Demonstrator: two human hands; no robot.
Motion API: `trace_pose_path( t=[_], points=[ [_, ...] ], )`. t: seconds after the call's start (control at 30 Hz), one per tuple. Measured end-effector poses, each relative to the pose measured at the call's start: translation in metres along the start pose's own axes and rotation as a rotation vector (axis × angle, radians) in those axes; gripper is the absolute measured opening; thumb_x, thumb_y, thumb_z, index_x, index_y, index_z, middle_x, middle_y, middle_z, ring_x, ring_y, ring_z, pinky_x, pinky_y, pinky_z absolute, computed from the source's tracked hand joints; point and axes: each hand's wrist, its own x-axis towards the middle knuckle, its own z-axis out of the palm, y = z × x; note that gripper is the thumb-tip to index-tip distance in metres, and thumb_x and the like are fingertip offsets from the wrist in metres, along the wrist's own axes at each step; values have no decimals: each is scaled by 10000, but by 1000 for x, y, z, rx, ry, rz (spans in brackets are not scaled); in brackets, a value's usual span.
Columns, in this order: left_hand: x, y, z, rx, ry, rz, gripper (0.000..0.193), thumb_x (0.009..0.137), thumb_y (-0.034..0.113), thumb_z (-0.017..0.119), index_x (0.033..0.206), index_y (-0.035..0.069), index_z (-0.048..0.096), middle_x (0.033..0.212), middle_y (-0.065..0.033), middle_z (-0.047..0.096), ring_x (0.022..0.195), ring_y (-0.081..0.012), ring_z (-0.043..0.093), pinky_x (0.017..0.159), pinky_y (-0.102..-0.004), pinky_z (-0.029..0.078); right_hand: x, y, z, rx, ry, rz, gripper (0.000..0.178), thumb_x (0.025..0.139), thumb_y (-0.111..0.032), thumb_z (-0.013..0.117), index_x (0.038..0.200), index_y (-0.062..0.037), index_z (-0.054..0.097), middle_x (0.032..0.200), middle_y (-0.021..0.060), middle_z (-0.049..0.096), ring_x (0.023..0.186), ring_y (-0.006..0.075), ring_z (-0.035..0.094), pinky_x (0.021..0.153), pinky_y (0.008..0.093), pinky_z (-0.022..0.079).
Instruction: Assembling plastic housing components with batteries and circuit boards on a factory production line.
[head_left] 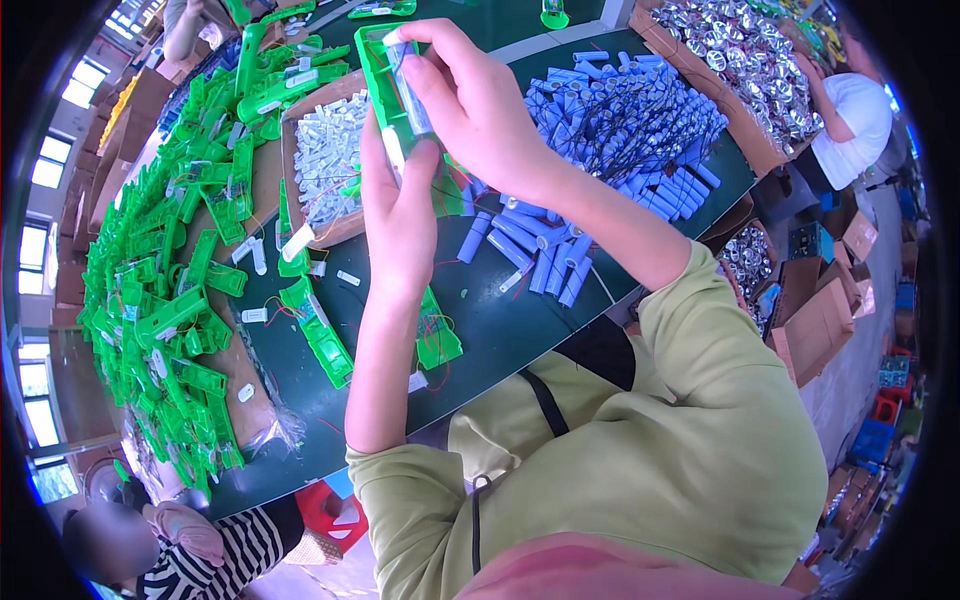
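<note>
My left hand (398, 215) is closed around the lower end of a green plastic housing (376, 75), held upright above the table. In my right hand (480, 115) a blue cylindrical battery (414, 108) lies along the housing's open side, gripped by fingers and thumb near its top. Whether the battery is seated inside the housing, I cannot tell. Just beyond my left hand stands a cardboard box of small white plastic pieces (330, 150). To the right of my hands lies a big heap of blue batteries with dark wires (620, 120).
Many green housings with thin wires (160, 300) are piled along the left. A few loose ones (318, 330) lie on the dark green table (300, 420). Shiny silver parts (740, 70) fill a box at far right. One person in white (855, 125) and another in stripes (235, 550) are nearby.
</note>
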Motion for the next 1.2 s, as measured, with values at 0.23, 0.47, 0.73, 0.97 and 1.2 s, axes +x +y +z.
trace_pose_path(
  t=[0.23,0.47,0.73,0.97,1.2],
  points=[
    [-1,2,-8,36,26,13,451,890,80,437,1324,19,330,890,-39,545,659,-77,525,545,-215,437,-5,19,25,-130,89,-53,210,914,-108,504,1112,-44,533,777,67,523,636,132,515,575,263,411],
    [2,2,-20,53,75,-39,367,931,119,433,1286,33,404,968,-36,550,801,-81,549,685,-230,462,-9,26,55,124,208,48,299,919,-237,506,1176,-87,517,858,77,491,743,215,523,692,319,431],
    [12,59,-103,39,414,84,263,920,223,447,1066,6,474,929,-136,597,685,-209,600,614,-334,474,53,60,65,506,-462,240,310,910,-279,501,1142,-78,546,853,98,568,730,219,571,686,323,447],
    [-16,113,-151,-124,791,314,368,915,242,432,1135,-53,444,1033,-181,557,853,-264,570,830,-405,467,52,155,159,-377,-767,71,237,823,-148,519,1038,-83,594,904,119,654,807,277,632,724,418,481],
    [-24,117,-164,-141,778,316,404,911,274,429,1126,-65,472,931,-169,562,821,-251,562,800,-371,459,59,163,173,-270,-878,-521,260,803,-64,517,1059,-67,560,996,109,597,926,294,590,772,391,483]
  ],
)
